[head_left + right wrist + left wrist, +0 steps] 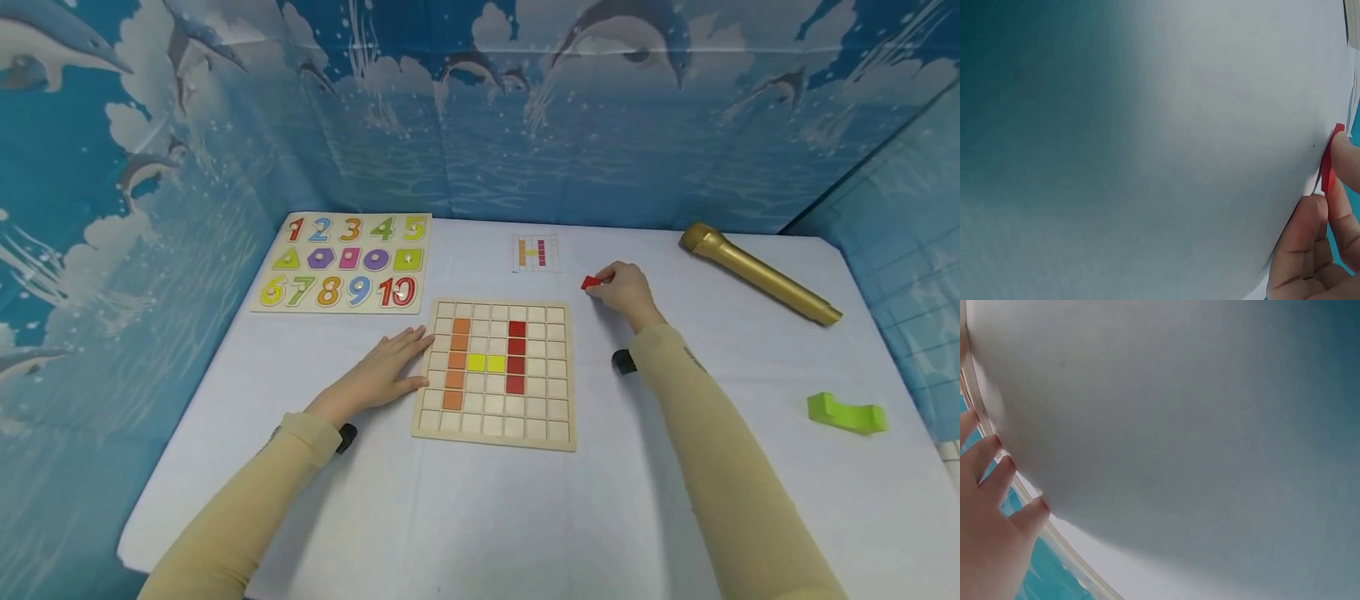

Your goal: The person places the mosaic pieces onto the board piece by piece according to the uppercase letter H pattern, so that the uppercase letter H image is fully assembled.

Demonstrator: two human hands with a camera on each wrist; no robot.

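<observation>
Between the thumb and fingers of my right hand (627,293) a small red tile (591,283) is pinched, close to the white table, right of the pattern card (536,253). The right wrist view shows the red tile (1333,156) tilted on edge against the thumb. My left hand (384,371) lies with spread fingers, its tips touching the left edge of the wooden grid board (551,408). On the board are a column of orange tiles (455,360), two yellow tiles (486,363) in a row, and a column of red tiles (516,358).
A wooden number and shape puzzle (341,262) lies at the back left. At the back right is a gold microphone (761,273), and a green curved block (847,414) lies nearer on the right. A dolphin-print curtain (480,150) stands behind the white table (480,517).
</observation>
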